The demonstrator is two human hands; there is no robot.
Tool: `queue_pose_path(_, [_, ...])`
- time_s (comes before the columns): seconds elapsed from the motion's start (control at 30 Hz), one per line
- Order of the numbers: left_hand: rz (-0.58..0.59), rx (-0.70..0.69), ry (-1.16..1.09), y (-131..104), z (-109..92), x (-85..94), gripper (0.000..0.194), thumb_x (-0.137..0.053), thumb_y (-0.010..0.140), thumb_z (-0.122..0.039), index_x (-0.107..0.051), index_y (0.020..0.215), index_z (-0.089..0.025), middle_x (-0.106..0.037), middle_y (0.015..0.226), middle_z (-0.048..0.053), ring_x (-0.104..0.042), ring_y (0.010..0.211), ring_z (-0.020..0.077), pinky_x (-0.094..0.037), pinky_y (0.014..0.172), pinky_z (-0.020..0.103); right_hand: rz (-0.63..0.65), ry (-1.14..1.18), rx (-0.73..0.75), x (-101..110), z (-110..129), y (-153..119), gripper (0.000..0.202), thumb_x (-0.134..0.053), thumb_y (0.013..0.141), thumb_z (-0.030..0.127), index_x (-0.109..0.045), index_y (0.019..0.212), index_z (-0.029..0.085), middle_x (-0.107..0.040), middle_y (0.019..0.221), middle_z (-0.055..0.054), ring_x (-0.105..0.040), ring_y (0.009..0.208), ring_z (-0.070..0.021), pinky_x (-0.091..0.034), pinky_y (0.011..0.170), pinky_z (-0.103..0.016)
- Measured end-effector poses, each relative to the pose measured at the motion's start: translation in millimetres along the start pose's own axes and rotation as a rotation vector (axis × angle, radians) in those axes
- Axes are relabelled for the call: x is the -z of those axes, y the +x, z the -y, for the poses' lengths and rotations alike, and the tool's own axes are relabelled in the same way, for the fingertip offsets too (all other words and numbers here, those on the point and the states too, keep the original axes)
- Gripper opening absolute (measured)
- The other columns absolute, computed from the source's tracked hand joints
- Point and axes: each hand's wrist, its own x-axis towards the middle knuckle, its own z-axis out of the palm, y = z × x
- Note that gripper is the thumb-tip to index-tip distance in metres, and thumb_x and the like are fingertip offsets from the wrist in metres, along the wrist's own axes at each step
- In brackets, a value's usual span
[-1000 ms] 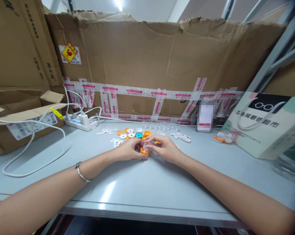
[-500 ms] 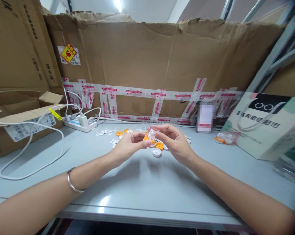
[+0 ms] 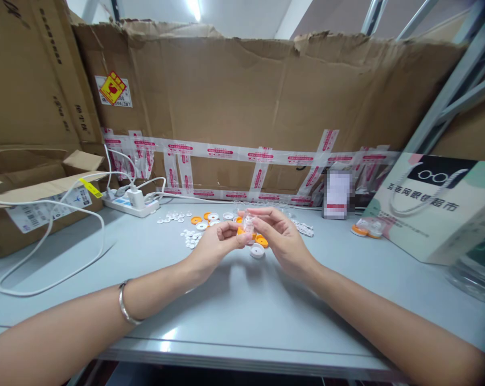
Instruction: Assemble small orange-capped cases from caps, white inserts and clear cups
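Note:
Between both hands, over the table [image 3: 242, 311], is a small clear plastic piece [image 3: 249, 221] with white and reddish bits showing in it and an orange round base [image 3: 240, 231]. My left hand [image 3: 216, 244] pinches it low, at the orange part. My right hand [image 3: 286, 238] has thumb and fingers closed on its clear upper part. Fingers hide much of it. Just below and behind the hands lie a white round cap [image 3: 257, 251] and an orange round cap [image 3: 262, 240].
Small white discs [image 3: 192, 238] and more orange caps [image 3: 196, 220] lie left of the hands. A power strip [image 3: 133, 206] with white cables, a phone [image 3: 337, 194], a paper bag [image 3: 423, 209] and two orange-based clear pieces [image 3: 367, 229] stand around. A large cardboard sheet [image 3: 242, 96] closes the back.
The held piece has tipped more upright, and both hands have shifted slightly. My left forearm has moved a little to the right, so more of the discs and caps shows.

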Motion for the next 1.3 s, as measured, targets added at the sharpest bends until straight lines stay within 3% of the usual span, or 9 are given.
queue_pose_path(0.2, [0.018, 0.027, 0.023, -0.9, 4.7, -3.6, 0.028, -0.071, 0.071, -0.031, -0.055, 0.088, -0.015, -0.065, 0.091, 0.004, -0.062, 0.087, 0.0165, -0.046, 0.081, 0.030, -0.087, -0.149, 0.022, -1.0, -3.3, -0.1, 0.027, -0.073, 0.066, 0.036, -0.056, 0.082, 0.022, -0.058, 0.082, 0.002, -0.055, 0.072, -0.0114, -0.044, 0.061, -0.023])
queue_pose_path(0.37, [0.007, 0.029, 0.021, 0.0, 5.4, -4.3, 0.029, -0.072, 0.069, -0.028, -0.053, 0.089, -0.016, -0.063, 0.094, 0.004, -0.061, 0.088, 0.0159, -0.045, 0.081, 0.030, 0.065, -0.057, -0.023, -3.2, -5.2, -2.3, 0.023, -0.060, 0.079, 0.038, -0.053, 0.094, 0.024, -0.061, 0.094, -0.002, -0.057, 0.081, -0.0140, -0.045, 0.069, -0.028])
queue_pose_path(0.53, [0.019, 0.072, 0.043, -0.9, 2.7, -6.7, 0.026, -0.073, 0.067, -0.027, -0.052, 0.078, -0.015, -0.064, 0.081, 0.001, -0.062, 0.081, 0.0160, -0.046, 0.076, 0.029, -0.093, -0.198, 0.041, -4.5, -6.7, -3.5, 0.034, -0.074, 0.064, 0.037, -0.049, 0.082, 0.023, -0.057, 0.088, 0.000, -0.054, 0.080, -0.0145, -0.044, 0.068, -0.027])
queue_pose_path(0.7, [0.004, 0.028, 0.043, 0.3, 2.3, -3.3, 0.028, -0.071, 0.070, -0.032, -0.055, 0.086, -0.016, -0.064, 0.090, 0.004, -0.061, 0.086, 0.0162, -0.045, 0.081, 0.031, 0.069, -0.017, -0.073, -3.3, -8.3, -4.7, 0.025, -0.055, 0.081, 0.043, -0.048, 0.101, 0.028, -0.060, 0.102, -0.002, -0.057, 0.081, -0.0151, -0.047, 0.069, -0.030])
queue_pose_path(0.87, [-0.040, 0.034, 0.056, 2.9, 3.0, 0.5, 0.029, -0.071, 0.070, -0.034, -0.054, 0.085, -0.016, -0.063, 0.086, 0.003, -0.060, 0.085, 0.0161, -0.045, 0.080, 0.030, -0.134, -0.083, 0.005, -1.7, -14.1, -1.9, 0.056, -0.071, 0.066, 0.044, -0.040, 0.110, 0.030, -0.049, 0.101, -0.002, -0.052, 0.093, -0.0170, -0.047, 0.074, -0.029])
queue_pose_path(0.97, [-0.055, 0.028, 0.027, 3.1, 0.6, 0.7, 0.030, -0.070, 0.071, -0.032, -0.054, 0.090, -0.016, -0.063, 0.091, 0.003, -0.060, 0.090, 0.0166, -0.044, 0.084, 0.030, -0.178, -0.095, -0.048, 0.2, -16.9, -0.4, 0.053, -0.063, 0.071, 0.054, -0.039, 0.111, 0.028, -0.045, 0.103, -0.003, -0.049, 0.098, -0.0176, -0.047, 0.074, -0.028])
queue_pose_path(1.1, [-0.060, -0.028, 0.032, 3.3, -2.3, 2.7, 0.027, -0.066, 0.075, -0.032, -0.058, 0.095, -0.016, -0.063, 0.100, 0.005, -0.058, 0.098, 0.0179, -0.042, 0.089, 0.030, -0.142, -0.064, -0.100, 2.3, -20.9, 0.1, 0.044, -0.059, 0.075, 0.054, -0.042, 0.105, 0.027, -0.048, 0.100, -0.002, -0.054, 0.089, -0.0154, -0.046, 0.075, -0.028])
queue_pose_path(1.3, [-0.110, -0.105, 0.073, 4.1, 0.8, 7.1, 0.026, -0.063, 0.078, -0.034, -0.060, 0.099, -0.018, -0.062, 0.103, 0.004, -0.055, 0.100, 0.0186, -0.040, 0.089, 0.030, 0.050, 0.139, -0.164, -1.9, -22.1, -2.0, 0.046, -0.073, 0.067, 0.041, -0.045, 0.101, 0.027, -0.063, 0.095, 0.000, -0.061, 0.088, -0.0159, -0.045, 0.082, -0.032])
